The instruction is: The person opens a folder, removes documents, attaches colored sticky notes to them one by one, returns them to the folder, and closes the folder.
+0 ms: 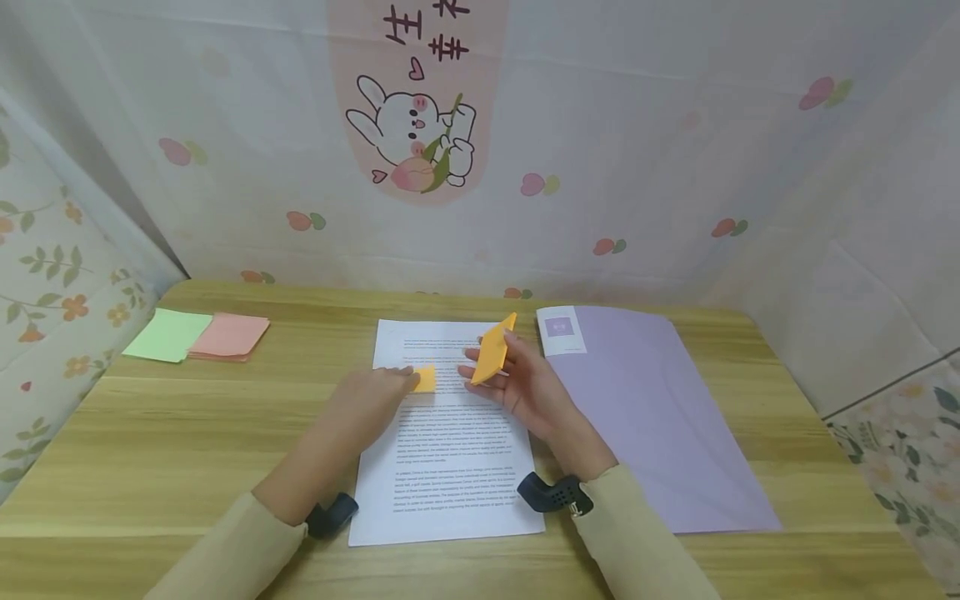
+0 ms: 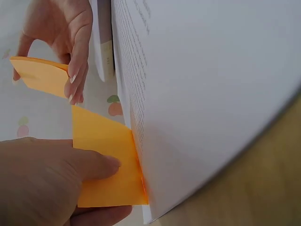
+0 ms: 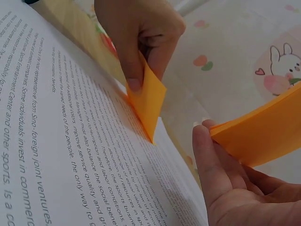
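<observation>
My left hand [image 1: 375,404] pinches a single orange sticky note [image 2: 110,160] between thumb and fingers. That note's lower edge is right at the printed paper [image 1: 457,467], near its upper left part in the head view. To the right, my right hand [image 1: 532,392] holds a thin pad of orange sticky notes [image 1: 493,350] by its edges, tilted up above the page. In the right wrist view the pad [image 3: 263,129] lies between the thumb and the fingers.
Left of the paper lie green sticky notes [image 1: 167,335] and pink sticky notes [image 1: 231,336], side by side. A purple folder [image 1: 637,400] with a white label [image 1: 561,332] lies on the right of the wooden table [image 1: 187,433]. A patterned curtain [image 1: 615,150] hangs behind.
</observation>
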Motion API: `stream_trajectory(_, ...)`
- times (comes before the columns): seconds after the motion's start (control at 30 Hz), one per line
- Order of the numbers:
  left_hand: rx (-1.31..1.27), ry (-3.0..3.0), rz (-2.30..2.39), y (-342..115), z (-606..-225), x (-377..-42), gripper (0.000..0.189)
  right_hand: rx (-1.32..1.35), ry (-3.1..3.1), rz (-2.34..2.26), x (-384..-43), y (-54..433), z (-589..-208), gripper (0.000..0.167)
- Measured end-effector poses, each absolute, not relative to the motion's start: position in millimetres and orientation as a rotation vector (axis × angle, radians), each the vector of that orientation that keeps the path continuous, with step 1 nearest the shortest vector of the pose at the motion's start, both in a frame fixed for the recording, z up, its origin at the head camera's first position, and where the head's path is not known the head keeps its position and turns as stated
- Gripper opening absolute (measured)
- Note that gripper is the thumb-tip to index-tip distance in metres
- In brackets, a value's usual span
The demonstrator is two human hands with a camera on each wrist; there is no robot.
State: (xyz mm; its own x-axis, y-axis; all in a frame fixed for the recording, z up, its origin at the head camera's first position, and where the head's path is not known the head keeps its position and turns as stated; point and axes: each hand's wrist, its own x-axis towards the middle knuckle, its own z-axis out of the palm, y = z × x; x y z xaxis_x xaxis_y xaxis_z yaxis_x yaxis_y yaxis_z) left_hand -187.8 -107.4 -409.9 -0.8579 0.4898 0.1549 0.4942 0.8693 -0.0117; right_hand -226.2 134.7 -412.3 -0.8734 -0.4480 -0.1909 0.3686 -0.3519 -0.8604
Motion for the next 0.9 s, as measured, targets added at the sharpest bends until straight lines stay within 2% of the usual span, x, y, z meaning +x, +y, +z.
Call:
stream_trajectory(0.5, -0.819, -2.958, -0.077, -103, -417, -186, 0.033, -0.096, 1.401, -2.225, -227, 134, -413, 0.063)
stream_trajectory(0.73, -0.705, -3.116, -0.287, -95, -413, -185, 0.065, -0.072, 1.419, -2.190, -226, 133, -415, 0.063)
stream_trajectory(0.9, -0.707, -3.151, -0.384, -95, -415, -185, 0.069, -0.054, 1.469, -2.131, -226, 131, -418, 0.058)
